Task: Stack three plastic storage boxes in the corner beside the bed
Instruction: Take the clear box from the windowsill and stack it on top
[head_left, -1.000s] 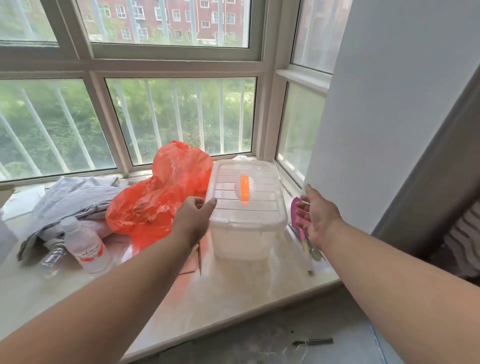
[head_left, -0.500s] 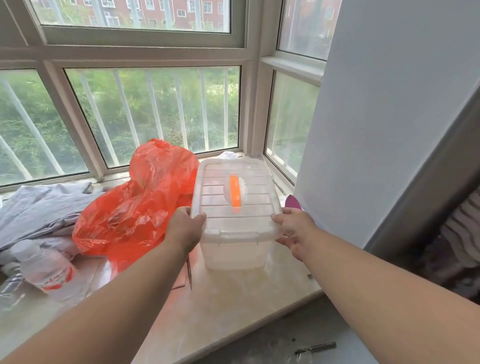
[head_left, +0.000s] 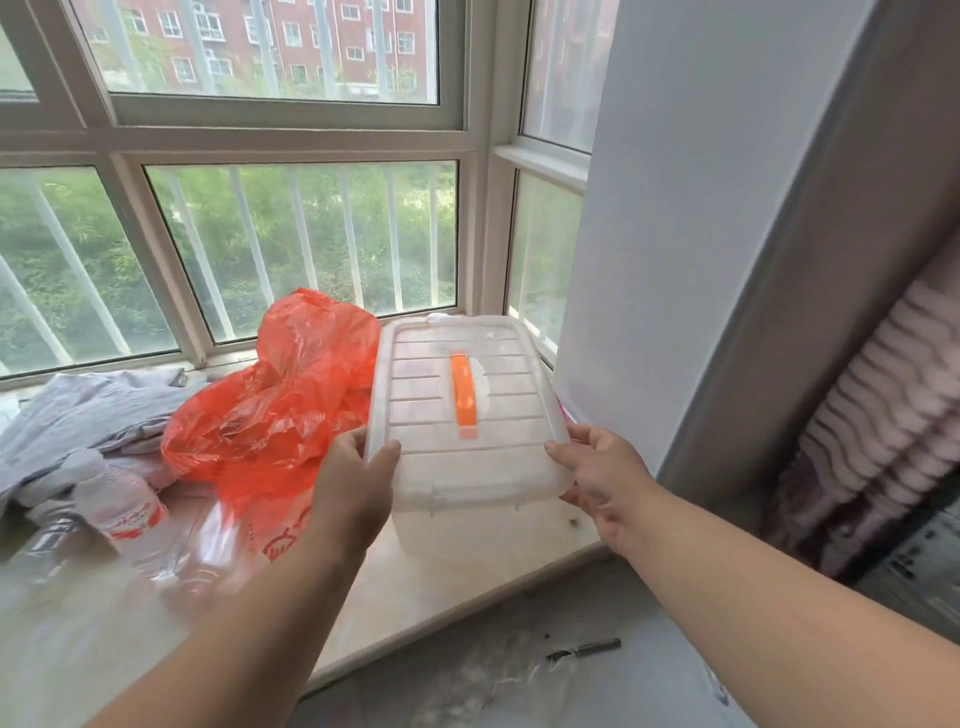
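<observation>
A clear plastic storage box with a ribbed lid and an orange handle is held above the right end of the marble window sill, its near edge tipped toward me. My left hand grips the lid's near left corner, thumb on top. The near right corner is clasped by my right hand. Only this one box is in view.
An orange plastic bag lies just left of the box, with grey cloth and a water bottle further left. A white wall stands close on the right. A metal tool lies on the floor below the sill.
Both hands went from reaching beside the box to gripping its near corners. The box has been lifted off the sill and drawn toward me.
</observation>
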